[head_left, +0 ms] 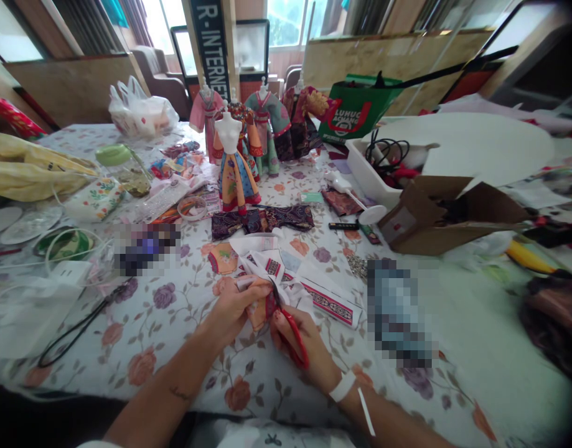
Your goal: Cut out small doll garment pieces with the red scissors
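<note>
On the flowered worktop (145, 336), six o'clock: left hand (234, 305) pinching orange cloth (257, 314), right hand (316, 345) gripping red scissors (300, 338); twelve, dolls (239, 174); three, carton (421, 239); beyond twelve, window (286, 25).

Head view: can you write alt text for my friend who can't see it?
The left hand holds orange cloth while the right hand holds red-handled scissors at its edge, over a flowered tablecloth. Beyond stand small mannequins in colourful clothes, the front one wearing only a skirt. To the right are a green bag and an open box.
</note>
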A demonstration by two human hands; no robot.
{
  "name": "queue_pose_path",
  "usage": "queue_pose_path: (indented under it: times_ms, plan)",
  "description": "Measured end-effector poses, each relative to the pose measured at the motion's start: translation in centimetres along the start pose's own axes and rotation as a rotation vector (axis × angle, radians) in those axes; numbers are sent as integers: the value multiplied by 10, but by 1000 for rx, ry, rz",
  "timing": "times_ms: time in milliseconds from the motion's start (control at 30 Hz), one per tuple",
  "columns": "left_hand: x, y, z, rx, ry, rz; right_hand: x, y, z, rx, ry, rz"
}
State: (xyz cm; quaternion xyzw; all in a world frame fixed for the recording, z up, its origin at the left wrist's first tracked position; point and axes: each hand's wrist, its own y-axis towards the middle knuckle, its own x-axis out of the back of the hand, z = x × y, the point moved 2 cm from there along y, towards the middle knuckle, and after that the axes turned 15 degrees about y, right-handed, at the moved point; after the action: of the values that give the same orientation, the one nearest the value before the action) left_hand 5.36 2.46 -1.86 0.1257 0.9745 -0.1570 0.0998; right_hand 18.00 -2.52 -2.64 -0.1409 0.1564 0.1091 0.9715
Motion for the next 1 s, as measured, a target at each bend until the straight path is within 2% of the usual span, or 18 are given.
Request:
queue_pose_path:
  times_ms: [233,400,700,1000]
  plan:
    - [-1,0,-3,14,-4,-16,-1,-1,3,7,-13,5]
    - [-2,-1,0,25,0,38,0,-1,2,2,-18,-8]
    - [-2,-2,1,36,-16,48,-1,0,4,-5,-14,-20]
    - [-1,-1,1,39,-31,22,0,-1,3,1,-32,-21]
